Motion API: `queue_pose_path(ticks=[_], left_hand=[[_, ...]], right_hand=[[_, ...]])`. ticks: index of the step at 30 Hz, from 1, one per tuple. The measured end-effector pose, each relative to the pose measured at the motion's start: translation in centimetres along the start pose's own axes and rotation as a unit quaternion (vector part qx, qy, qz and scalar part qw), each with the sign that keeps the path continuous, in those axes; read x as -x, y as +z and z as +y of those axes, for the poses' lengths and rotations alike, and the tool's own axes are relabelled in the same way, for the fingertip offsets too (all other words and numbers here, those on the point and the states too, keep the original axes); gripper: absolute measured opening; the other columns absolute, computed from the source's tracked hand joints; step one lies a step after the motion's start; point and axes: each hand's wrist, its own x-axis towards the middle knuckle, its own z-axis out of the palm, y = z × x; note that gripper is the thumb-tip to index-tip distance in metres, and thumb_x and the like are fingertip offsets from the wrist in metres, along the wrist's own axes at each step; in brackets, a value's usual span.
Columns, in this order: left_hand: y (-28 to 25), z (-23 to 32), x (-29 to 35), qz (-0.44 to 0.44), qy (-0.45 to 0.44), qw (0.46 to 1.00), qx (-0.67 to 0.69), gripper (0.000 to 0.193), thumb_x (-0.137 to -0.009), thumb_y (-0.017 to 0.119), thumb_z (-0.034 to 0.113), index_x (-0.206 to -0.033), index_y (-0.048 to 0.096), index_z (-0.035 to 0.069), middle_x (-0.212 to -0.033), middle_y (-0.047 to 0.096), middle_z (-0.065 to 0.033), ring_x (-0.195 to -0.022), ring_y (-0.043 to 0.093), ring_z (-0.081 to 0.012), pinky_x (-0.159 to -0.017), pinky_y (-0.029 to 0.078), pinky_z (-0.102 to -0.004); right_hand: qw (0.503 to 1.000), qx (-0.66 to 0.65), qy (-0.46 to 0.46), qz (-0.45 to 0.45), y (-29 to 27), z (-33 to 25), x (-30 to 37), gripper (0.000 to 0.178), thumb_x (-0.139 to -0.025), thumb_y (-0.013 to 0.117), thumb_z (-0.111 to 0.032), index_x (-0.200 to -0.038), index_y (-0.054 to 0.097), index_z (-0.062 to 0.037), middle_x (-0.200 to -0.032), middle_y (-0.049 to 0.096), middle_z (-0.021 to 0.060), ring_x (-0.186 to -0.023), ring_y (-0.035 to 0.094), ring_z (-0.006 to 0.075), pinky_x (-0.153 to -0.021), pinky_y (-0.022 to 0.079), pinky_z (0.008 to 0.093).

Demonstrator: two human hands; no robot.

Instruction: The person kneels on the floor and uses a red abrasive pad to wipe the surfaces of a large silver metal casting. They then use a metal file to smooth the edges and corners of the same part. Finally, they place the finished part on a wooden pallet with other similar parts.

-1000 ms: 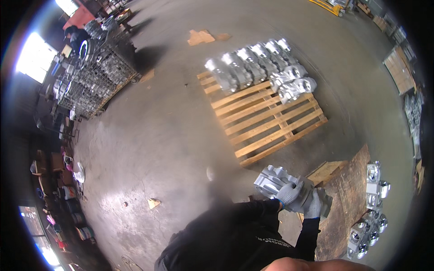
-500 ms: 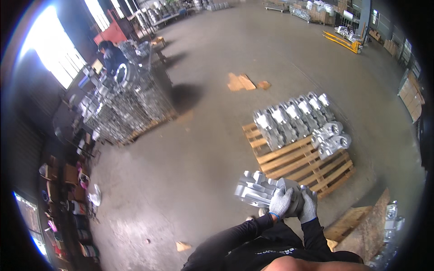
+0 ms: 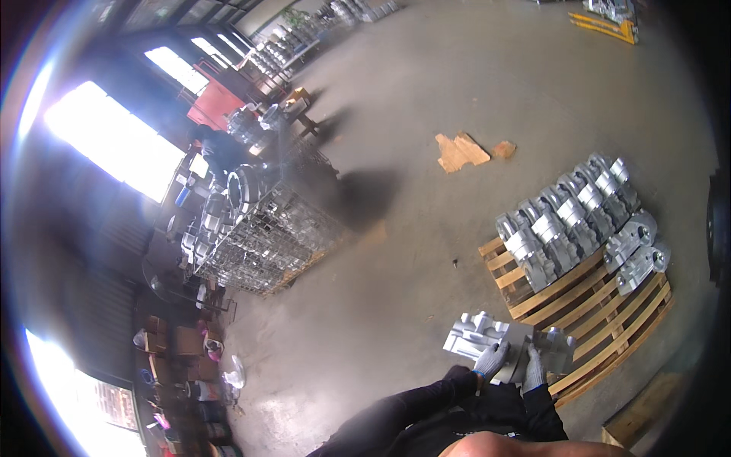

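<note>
Both gloved hands (image 3: 512, 362) grip a grey metal casting (image 3: 495, 344), its underside hidden, beside the pallet (image 3: 601, 320).

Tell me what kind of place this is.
Most likely a factory or foundry floor. Both gloved hands, left hand and right hand, carry a grey metal casting; more castings sit in rows on a wooden pallet, and a wire cage of metal parts stands on bare concrete.

Colours noted: silver metal, pale wood, grey floor.
The casting (image 3: 506, 343) is bright silver-grey; both gloves are light grey, the sleeves (image 3: 426, 404) black. The pallet (image 3: 601, 320) is pale yellow-tan wood carrying silver parts (image 3: 567, 221). The concrete floor (image 3: 426, 228) is dull grey; cardboard scraps (image 3: 461, 150) are orange-tan.
</note>
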Motion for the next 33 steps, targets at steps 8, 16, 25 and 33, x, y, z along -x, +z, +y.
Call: queue_pose_path(ticks=[8, 16, 25, 33], left_hand=[[-3.6, 3.6, -7.9, -0.075, -0.074, 0.994, 0.005, 0.05, -0.104, 0.057, 0.042, -0.121, 0.064, -0.005, -0.104, 0.072, -0.013, -0.091, 0.065, -0.019, -0.08, 0.051, -0.0353], [-10.4, 3.8, -19.9, -0.119, -0.176, 0.977, 0.006, 0.037, -0.103, 0.062, 0.035, -0.108, 0.068, -0.001, -0.084, 0.066, -0.0029, -0.073, 0.057, -0.014, -0.066, 0.046, -0.0333], [-14.9, -2.0, -37.7, -0.169, 0.008, 0.97, -0.173, 0.051, -0.098, 0.065, 0.041, -0.12, 0.068, -0.005, -0.1, 0.072, -0.0115, -0.091, 0.063, -0.0199, -0.081, 0.05, -0.0361], [-15.7, 1.0, -47.5, -0.194, -0.033, 0.98, 0.027, 0.032, -0.1, 0.064, 0.023, -0.12, 0.066, -0.002, -0.106, 0.069, -0.004, -0.095, 0.061, -0.0136, -0.086, 0.049, -0.0312]], right_hand=[[0.996, -0.024, -0.012, 0.082, 1.7, 1.7, -6.3, 0.043, -0.107, 0.058, -0.038, -0.133, 0.065, -0.0041, -0.123, 0.068, 0.0063, -0.106, 0.064, 0.018, -0.095, 0.051, 0.032], [0.967, -0.067, -0.022, 0.244, 5.7, 11.7, -16.8, 0.05, -0.104, 0.064, -0.04, -0.135, 0.063, -0.0006, -0.125, 0.071, 0.0089, -0.11, 0.068, 0.0214, -0.097, 0.053, 0.0345], [0.924, -0.103, -0.051, 0.364, 10.5, 17.4, -34.2, 0.057, -0.101, 0.07, -0.041, -0.138, 0.061, 0.0015, -0.129, 0.07, 0.0092, -0.116, 0.065, 0.021, -0.101, 0.051, 0.034], [0.925, -0.227, -0.098, 0.289, 13.2, 13.6, -44.0, 0.056, -0.103, 0.067, -0.043, -0.129, 0.063, 0.0061, -0.118, 0.068, 0.0073, -0.105, 0.064, 0.0174, -0.094, 0.05, 0.0318]])
